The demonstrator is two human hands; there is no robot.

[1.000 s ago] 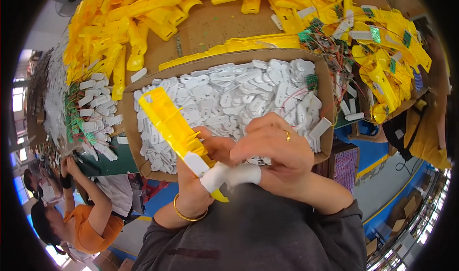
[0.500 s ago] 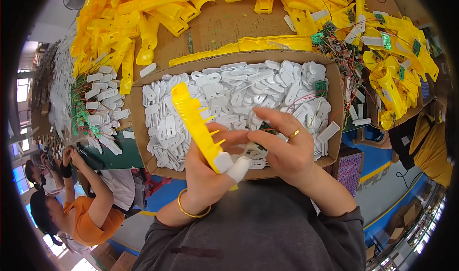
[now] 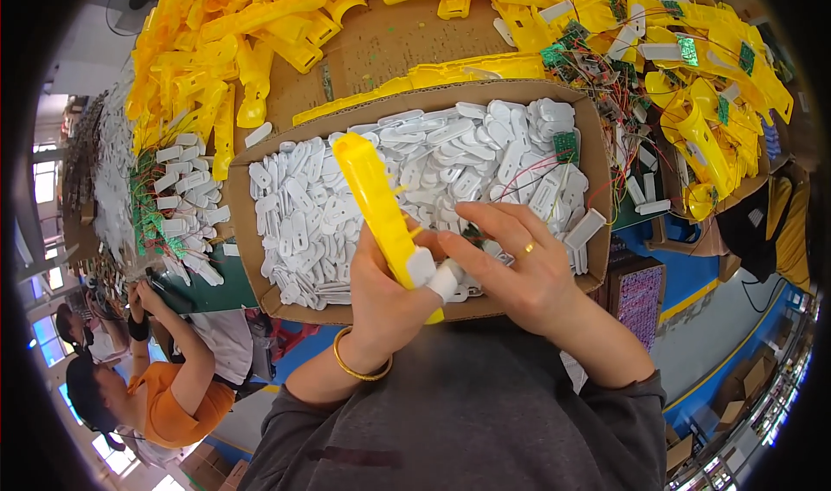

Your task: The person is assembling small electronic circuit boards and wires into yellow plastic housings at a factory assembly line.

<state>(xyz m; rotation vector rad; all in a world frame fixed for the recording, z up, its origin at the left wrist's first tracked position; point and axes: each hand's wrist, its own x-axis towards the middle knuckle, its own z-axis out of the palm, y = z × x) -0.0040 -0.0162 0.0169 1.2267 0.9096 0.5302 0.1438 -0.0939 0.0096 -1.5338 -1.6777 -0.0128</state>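
Observation:
My left hand is closed round a long yellow plastic housing, which tilts with its far end up and to the left. Small prongs stick out of the housing's right side, and a white plastic piece sits at its near end. White wrapping covers the left thumb. Just right of the housing, my right hand has its fingers bent round a small dark green piece, mostly hidden by them. Both hands are above a cardboard box filled with white oblong plastic pieces.
Yellow housings are heaped at the far left. More housings, with green circuit boards and thin wires, lie at the right. White parts sit on the green table. Another person works at left.
The yellow housing has moved slightly right with my left hand and turned, so fewer prongs show. My right hand stays close beside it, its fingers a little lower. The whole view has shifted slightly.

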